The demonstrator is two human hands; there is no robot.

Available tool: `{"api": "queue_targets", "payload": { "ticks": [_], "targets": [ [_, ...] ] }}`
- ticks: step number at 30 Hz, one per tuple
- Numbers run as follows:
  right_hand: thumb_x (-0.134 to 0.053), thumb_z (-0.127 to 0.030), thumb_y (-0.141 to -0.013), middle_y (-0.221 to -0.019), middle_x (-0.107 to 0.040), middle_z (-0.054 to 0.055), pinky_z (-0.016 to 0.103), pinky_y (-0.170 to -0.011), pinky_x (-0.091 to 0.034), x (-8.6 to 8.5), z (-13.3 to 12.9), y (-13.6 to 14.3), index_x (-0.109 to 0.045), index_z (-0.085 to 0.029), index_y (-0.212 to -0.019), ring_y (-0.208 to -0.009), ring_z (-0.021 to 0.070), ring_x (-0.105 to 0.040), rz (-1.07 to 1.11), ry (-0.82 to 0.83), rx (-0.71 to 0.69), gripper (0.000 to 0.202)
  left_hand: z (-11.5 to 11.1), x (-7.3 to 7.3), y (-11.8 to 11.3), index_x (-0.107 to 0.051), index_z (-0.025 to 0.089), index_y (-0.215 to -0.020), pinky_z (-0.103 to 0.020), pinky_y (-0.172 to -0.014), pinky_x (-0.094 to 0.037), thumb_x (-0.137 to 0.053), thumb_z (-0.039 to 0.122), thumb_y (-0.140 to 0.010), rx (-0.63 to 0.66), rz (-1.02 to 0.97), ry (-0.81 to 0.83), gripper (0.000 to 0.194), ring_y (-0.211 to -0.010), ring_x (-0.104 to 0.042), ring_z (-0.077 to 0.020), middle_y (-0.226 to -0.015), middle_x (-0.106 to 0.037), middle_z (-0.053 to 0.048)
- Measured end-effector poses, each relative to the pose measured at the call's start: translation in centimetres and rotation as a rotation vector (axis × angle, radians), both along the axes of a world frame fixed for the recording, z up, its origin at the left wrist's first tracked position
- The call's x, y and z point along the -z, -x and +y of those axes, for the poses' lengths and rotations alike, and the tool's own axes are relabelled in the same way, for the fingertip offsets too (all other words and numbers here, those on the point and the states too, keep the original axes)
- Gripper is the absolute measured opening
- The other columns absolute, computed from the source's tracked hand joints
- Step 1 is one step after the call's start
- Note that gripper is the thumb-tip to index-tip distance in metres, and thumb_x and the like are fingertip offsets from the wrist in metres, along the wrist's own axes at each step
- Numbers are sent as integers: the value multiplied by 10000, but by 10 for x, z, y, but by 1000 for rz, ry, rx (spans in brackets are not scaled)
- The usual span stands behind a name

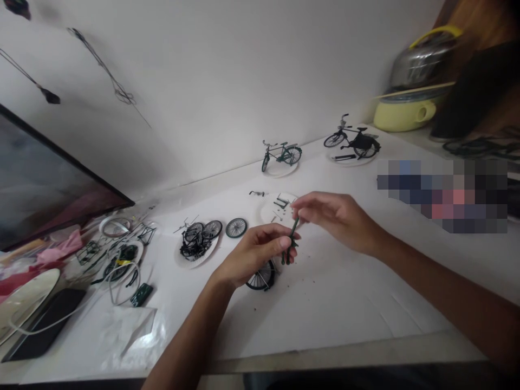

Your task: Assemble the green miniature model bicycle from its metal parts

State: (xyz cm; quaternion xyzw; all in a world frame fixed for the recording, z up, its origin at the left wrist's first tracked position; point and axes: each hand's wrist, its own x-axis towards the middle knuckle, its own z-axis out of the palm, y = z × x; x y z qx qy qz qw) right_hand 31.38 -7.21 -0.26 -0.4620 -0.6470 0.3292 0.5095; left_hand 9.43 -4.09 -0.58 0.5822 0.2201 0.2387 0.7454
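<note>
My left hand (266, 246) is closed on a small dark green fork-shaped part (293, 230) of a model bicycle, its two prongs pointing down. With thumb and fingertips, my right hand (335, 216) pinches the thin upper end of the same part. Partly hidden beneath my left hand is a black spoked wheel (262, 277) on the table. Just behind my hands, a white paper plate (266, 214) bears small loose parts. To the left lie a single spoked wheel (236, 228) and another plate (190, 262) piled with wheels and black parts.
Two assembled model bicycles, one green (282, 154) and one black (357, 142), stand at the back. Clutter on the left includes bagged parts, a white cable (138, 271), a dark green packet (142, 295) and a screen (49, 189). A yellow-green pot (398, 115) occupies the back right corner.
</note>
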Motion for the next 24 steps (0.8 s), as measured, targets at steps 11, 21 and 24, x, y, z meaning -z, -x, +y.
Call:
{"api": "queue_targets", "payload": {
  "ticks": [11,21,24],
  "targets": [
    [-647,-331,-848,-901,-740,53,317,-635,-443,37,29,-55,-697,-209,-961,-777,225,-668,-833,37,369,174,10,3,2,-724,149,-1000,-250,-813,-470,-718,277,-893,-180,-107,32,167,-918,-616,-151,-1005,-640,-72],
    [-528,-93,-823,-968,-714,81,326,-737,-482,42,26,-52,-723,-188,-928,-874,228,-664,-793,11,281,241,14,9,-2,-735,184,-921,-245,-845,-463,-812,268,-778,-355,-118,-82,183,-899,-586,-122,-999,-665,-28],
    [-522,-154,-885,-1006,-713,48,288,-766,-508,34,24,-49,-723,-215,-993,-899,186,-671,-681,-23,237,236,18,11,-1,-725,193,-924,-253,-859,-484,-818,253,-773,-419,-103,-154,187,-905,-619,-121,-997,-684,-21]
  ]
}}
